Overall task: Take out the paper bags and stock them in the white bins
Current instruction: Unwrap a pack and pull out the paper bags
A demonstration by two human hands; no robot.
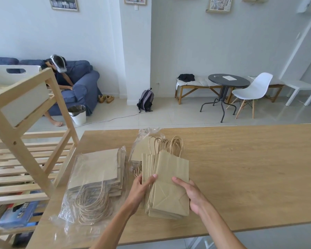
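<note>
Your left hand [141,188] and right hand [190,194] each grip a side of the unwrapped bags [169,186] on the surface [241,168]. Left of them, a pack [95,177] lies wrapped; stocking the bin [16,81] remains.

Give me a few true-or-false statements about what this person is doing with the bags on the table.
1. Both hands, left hand and right hand, grip a stack of flat brown paper bags. True.
2. The second pack of brown bags in clear plastic wrap lies right of the held stack. False: it lies to its left.
3. The white bin sits on the light wooden shelf rack. True.
4. The held stack rests on the floor. False: it is over the long wooden table.
</note>
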